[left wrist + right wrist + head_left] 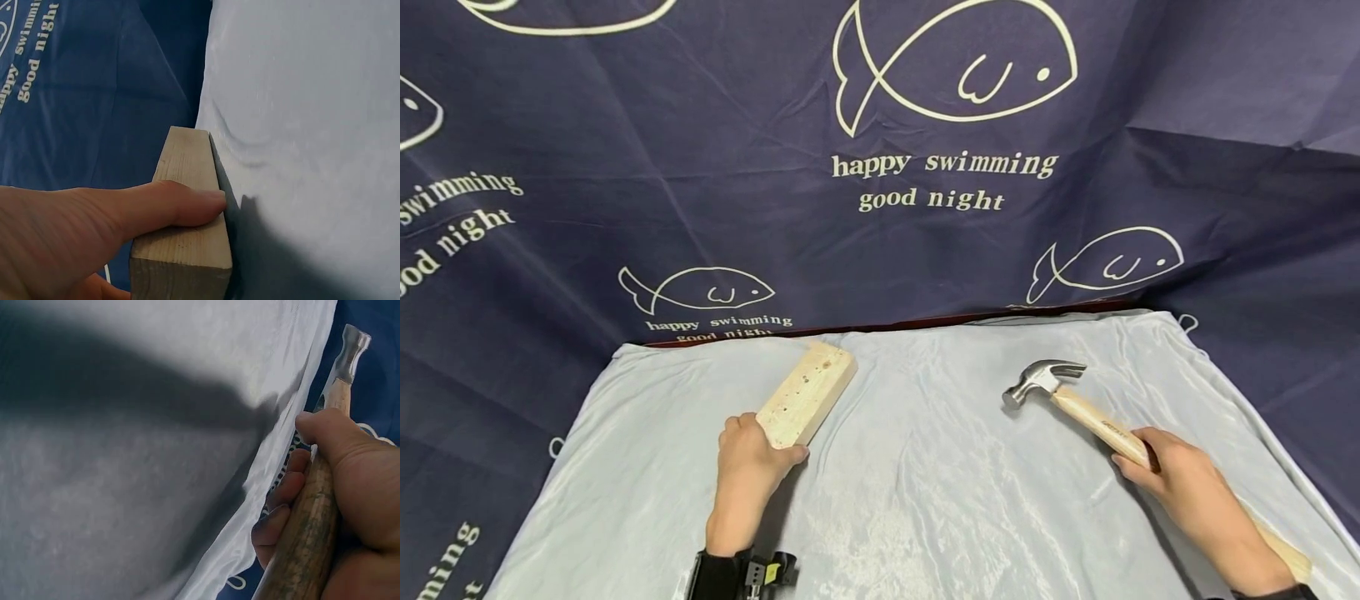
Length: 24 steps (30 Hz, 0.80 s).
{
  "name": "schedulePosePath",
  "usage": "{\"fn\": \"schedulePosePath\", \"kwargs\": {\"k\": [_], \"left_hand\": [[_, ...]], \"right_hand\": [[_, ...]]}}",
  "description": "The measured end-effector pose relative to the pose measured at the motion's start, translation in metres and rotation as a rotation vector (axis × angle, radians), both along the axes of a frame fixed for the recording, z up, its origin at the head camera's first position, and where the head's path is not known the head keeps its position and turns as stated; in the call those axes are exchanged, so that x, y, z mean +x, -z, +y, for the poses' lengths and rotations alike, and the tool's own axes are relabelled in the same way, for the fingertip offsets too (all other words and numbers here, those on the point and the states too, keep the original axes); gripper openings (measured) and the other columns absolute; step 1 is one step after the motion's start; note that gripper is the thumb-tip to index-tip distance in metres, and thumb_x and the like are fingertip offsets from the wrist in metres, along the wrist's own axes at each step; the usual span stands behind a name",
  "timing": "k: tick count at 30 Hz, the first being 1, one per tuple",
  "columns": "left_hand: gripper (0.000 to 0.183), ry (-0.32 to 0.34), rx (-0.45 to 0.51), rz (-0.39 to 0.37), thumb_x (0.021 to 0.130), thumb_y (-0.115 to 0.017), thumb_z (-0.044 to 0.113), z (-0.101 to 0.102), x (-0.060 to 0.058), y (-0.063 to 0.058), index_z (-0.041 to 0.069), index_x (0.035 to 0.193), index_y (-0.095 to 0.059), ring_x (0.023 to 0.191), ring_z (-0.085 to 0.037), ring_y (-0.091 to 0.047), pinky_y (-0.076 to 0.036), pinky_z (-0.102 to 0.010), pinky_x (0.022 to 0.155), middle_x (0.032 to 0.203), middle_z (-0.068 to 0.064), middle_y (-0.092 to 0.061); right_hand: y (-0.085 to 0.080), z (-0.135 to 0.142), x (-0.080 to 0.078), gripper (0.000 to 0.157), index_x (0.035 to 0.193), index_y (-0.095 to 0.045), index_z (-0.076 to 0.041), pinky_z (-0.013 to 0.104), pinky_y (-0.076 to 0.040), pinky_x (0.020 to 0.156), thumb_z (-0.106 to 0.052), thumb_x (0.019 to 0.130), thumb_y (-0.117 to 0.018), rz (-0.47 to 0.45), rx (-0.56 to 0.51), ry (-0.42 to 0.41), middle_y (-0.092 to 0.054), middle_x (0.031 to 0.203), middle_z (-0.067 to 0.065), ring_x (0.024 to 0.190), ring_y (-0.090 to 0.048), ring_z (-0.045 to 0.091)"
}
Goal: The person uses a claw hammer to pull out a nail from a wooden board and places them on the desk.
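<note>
While both hands are loaded, the two items stand well apart. Left hand (754, 462): the fingers grip the near end of a wooden block (808, 392), thumb laid across one narrow side, the other fingers largely hidden behind it. The block extends forward from these fingers, slanting to the right, over the draped bench (910, 467); whether its underside touches the covering cannot be told. Right hand (1191, 487): the fingers curl around the wooden handle (1108, 431) of a claw hammer (1075, 408), thumb lying along it. The metal head (1037, 377) is forward and left of those fingers; the handle's butt shows behind them, beside the wrist.

Assessment: the step in hand appears to be the holding of both items, with no contact between them. In judgement, the next move calls for a steady left grip, and for space between the left fingers and the hammer's striking face.
</note>
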<state>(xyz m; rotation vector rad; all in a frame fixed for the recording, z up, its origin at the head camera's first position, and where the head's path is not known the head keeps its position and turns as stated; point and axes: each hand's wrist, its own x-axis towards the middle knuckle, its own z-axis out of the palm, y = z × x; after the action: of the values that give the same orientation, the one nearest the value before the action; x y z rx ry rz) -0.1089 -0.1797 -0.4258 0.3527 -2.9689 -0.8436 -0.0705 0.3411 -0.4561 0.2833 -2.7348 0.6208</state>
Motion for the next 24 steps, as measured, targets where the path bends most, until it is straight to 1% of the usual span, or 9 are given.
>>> {"fn": "schedulePosePath", "kwargs": {"k": [4,6,9,13,16,21,24], "left_hand": [[0.087,0.02,-0.009,0.012,0.065,-0.095,0.024,0.009,0.005,0.002,-0.024,0.122,-0.049,0.097,-0.044,-0.052,-0.046,-0.053,0.081,0.104,-0.03,-0.052],[0.085,0.033,-0.013,0.02,0.065,-0.095,0.024,0.016,0.008,0.003,-0.023,0.121,-0.052,0.097,-0.043,-0.053,-0.047,-0.052,0.08,0.104,-0.029,-0.053],[0.084,0.052,-0.014,0.035,0.064,-0.096,0.023,0.027,0.012,0.005,-0.022,0.121,-0.053,0.095,-0.041,-0.055,-0.049,-0.052,0.079,0.104,-0.028,-0.055],[0.084,0.072,-0.016,0.061,0.061,-0.098,0.022,0.043,0.017,0.007,-0.02,0.121,-0.055,0.093,-0.037,-0.056,-0.05,-0.05,0.078,0.103,-0.025,-0.056],[0.081,0.079,-0.016,0.092,0.059,-0.099,0.019,0.055,0.022,0.01,-0.019,0.117,-0.057,0.09,-0.034,-0.056,-0.051,-0.048,0.075,0.099,-0.022,-0.056],[0.082,0.085,-0.047,0.144,0.057,-0.1,0.018,0.071,0.028,0.013,-0.018,0.116,-0.056,0.088,-0.032,-0.054,-0.05,-0.047,0.074,0.096,-0.02,-0.055],[0.083,0.093,-0.064,0.177,0.055,-0.101,0.017,0.081,0.032,0.017,-0.018,0.116,-0.056,0.087,-0.031,-0.054,-0.049,-0.046,0.074,0.095,-0.018,-0.054]], "right_hand": [[0.001,-0.005,0.001,0.03,0.093,-0.066,-0.014,0.022,-0.033,0.055,-0.008,0.074,-0.089,0.014,0.003,-0.016,-0.047,0.073,-0.013,0.065,-0.04,-0.004],[0.002,-0.008,0.001,0.03,0.094,-0.066,-0.013,0.023,-0.034,0.055,-0.009,0.075,-0.089,0.004,-0.003,-0.02,-0.048,0.074,-0.012,0.066,-0.041,-0.004],[0.002,-0.013,-0.001,0.03,0.096,-0.067,-0.012,0.023,-0.035,0.056,-0.01,0.076,-0.089,-0.006,-0.008,-0.024,-0.05,0.076,-0.011,0.068,-0.042,-0.004],[0.0,-0.019,-0.003,0.03,0.093,-0.066,-0.014,0.021,-0.035,0.058,-0.01,0.075,-0.089,0.019,-0.003,-0.045,-0.051,0.077,-0.012,0.069,-0.043,-0.003],[-0.002,-0.024,-0.004,0.031,0.093,-0.066,-0.016,0.022,-0.036,0.059,-0.01,0.074,-0.09,0.05,0.004,-0.065,-0.051,0.077,-0.013,0.069,-0.043,-0.002],[-0.007,-0.031,-0.003,0.032,0.097,-0.068,-0.014,0.026,-0.04,0.058,-0.011,0.074,-0.09,0.056,-0.001,-0.078,-0.053,0.079,-0.013,0.07,-0.045,-0.002],[-0.009,-0.036,-0.002,0.033,0.099,-0.069,-0.013,0.026,-0.04,0.058,-0.01,0.074,-0.09,0.052,-0.004,-0.081,-0.053,0.079,-0.013,0.07,-0.045,-0.002]]}}
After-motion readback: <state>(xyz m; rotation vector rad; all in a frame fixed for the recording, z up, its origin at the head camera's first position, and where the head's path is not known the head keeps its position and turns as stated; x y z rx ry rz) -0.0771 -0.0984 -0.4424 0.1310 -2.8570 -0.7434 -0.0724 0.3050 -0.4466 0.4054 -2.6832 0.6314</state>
